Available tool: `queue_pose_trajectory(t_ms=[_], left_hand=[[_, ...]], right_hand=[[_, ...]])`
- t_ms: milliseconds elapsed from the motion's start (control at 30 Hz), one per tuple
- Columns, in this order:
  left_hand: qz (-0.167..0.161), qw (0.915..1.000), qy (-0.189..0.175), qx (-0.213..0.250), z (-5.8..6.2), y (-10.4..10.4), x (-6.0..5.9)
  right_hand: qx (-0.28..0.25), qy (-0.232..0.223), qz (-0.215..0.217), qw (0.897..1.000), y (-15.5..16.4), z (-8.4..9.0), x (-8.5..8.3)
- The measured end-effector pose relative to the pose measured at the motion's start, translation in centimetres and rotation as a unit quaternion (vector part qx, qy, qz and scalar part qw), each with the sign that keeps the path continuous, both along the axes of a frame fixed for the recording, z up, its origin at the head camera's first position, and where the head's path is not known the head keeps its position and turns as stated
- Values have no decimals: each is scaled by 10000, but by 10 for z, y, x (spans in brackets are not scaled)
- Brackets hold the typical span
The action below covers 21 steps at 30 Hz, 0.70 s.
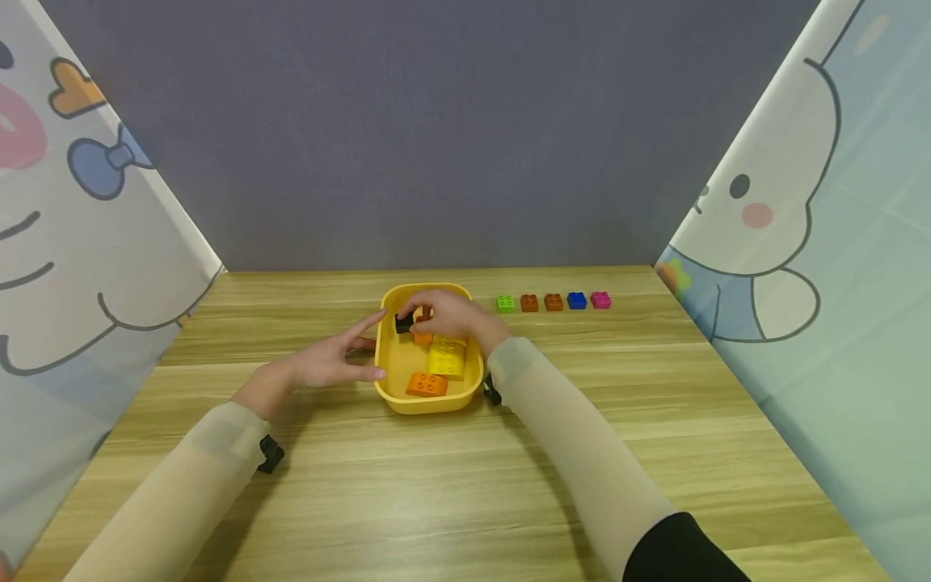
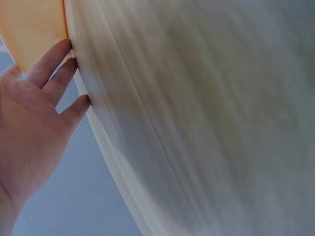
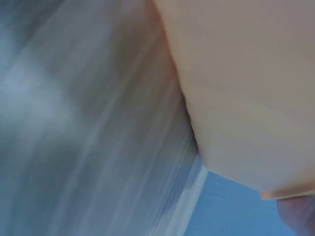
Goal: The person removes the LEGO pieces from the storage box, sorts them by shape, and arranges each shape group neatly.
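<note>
Wooden table [image 1: 465, 485], grey back wall [image 1: 436, 129]; left hand [image 1: 327, 364] flat, right hand [image 1: 447, 314] pinching black brick [image 1: 403, 322].

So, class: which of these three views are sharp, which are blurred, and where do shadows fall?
Head view: sharp and evenly lit, with soft shadows on the table beside both forearms and the yellow tray. Left wrist view: the left hand is fairly clear, the wood streaked with blur. Right wrist view: smeared throughout, nothing crisp.
</note>
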<state>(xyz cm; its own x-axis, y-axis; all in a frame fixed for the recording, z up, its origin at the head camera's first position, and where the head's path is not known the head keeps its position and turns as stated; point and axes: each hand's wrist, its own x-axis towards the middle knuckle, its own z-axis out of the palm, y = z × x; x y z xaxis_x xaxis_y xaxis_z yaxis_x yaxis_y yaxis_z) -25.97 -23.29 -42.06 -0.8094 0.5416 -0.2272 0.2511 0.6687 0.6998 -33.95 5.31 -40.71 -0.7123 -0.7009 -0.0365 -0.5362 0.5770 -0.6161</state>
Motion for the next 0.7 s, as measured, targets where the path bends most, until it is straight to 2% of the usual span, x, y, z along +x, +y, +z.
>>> queue_pose_trajectory(t_ms=[233,433,700], left_hand=[[-12,10000,-27,64,0,-1,-1],[-28,10000,6,54,-1,-2,-2],[-18,10000,7,93,1,-2,-2]], right_hand=[[-583,-135,-134,9981,5,5,-3],[-1140,-398,-389,9919,14,13,1],[-1955,-643,-108,9785,32,20,17]])
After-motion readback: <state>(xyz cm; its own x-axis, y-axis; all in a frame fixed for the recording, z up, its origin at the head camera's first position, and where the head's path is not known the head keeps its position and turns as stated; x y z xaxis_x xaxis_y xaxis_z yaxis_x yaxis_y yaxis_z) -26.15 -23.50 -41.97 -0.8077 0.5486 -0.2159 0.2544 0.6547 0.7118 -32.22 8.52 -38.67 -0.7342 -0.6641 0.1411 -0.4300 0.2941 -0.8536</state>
